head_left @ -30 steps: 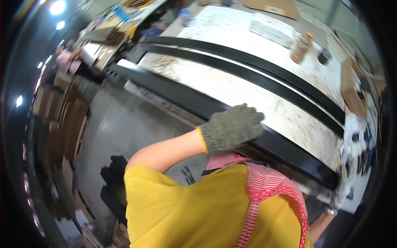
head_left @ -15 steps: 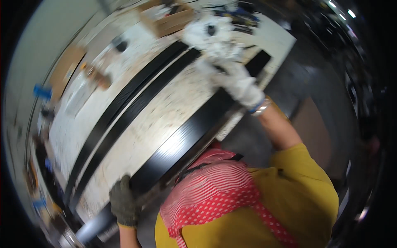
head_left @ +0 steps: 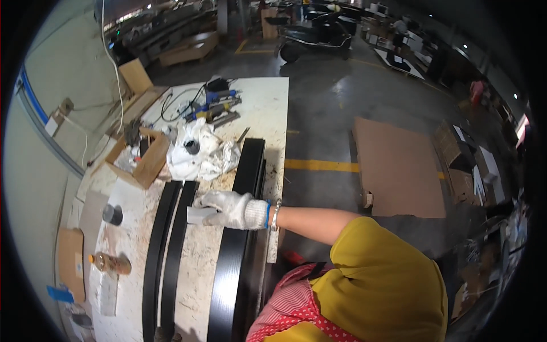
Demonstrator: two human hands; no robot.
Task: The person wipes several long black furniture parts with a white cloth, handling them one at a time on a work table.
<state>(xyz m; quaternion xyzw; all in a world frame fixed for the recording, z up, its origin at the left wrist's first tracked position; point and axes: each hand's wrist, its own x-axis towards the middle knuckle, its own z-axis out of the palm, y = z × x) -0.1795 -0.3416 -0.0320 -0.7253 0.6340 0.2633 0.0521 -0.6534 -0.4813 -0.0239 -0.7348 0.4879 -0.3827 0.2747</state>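
Observation:
My right hand, in a white knitted glove, is closed around a small white block-like pad. It is above the worktable between a wide black board and two narrow black strips, with the pad at the edge of the nearer strip. The wide board lies lengthwise along the table's right side. Only the dark-gloved fingertips of my left hand show at the lower edge, by the near part of the strips. What they grip, if anything, is out of view.
Beyond the strips lie crumpled white wrapping, a wooden box of odds and ends, and blue-handled tools. A bottle and dark cup stand left. Right of the table, flat cardboard lies on the floor.
My view has swung up and round, showing more of the workshop. My left hand has left the wide board's near end and is now by the narrow strips. The white pad shows clearly now.

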